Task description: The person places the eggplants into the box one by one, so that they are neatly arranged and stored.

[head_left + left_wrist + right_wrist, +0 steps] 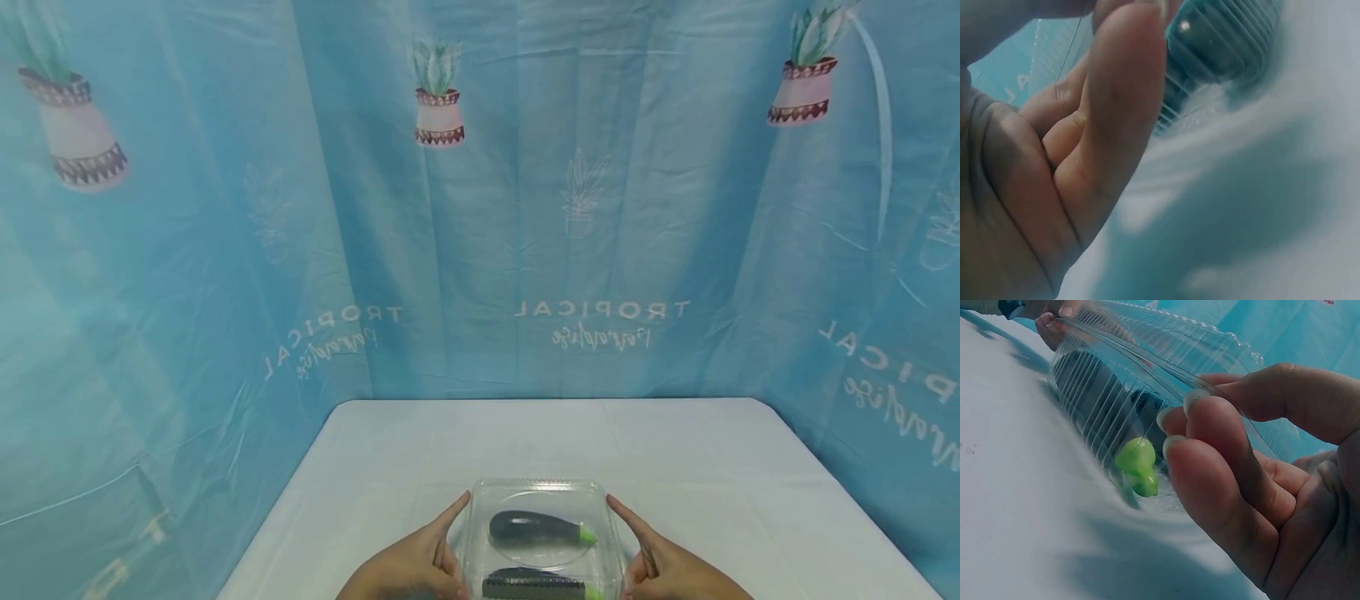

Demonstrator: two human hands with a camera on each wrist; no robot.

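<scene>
A clear plastic clamshell container (480, 508) sits low in the head view, at the near part of the table. Through its lid show a dark eggplant (528, 527) with a green stem end, and nearer me a second dark eggplant partly behind a black strip with a toothed edge (532, 588). My left hand (412, 560) grips the container's left side, index finger stretched along it. On the right side, my right hand (671, 567) holds the rim; the right wrist view shows its fingers curled at the overlapping edges. A bright green stem (1137, 464) shows through the ribbed wall.
The container is over a table with a white cover (585, 442). Blue curtains (487, 250) with printed potted plants and mirrored lettering hang behind it and along both sides.
</scene>
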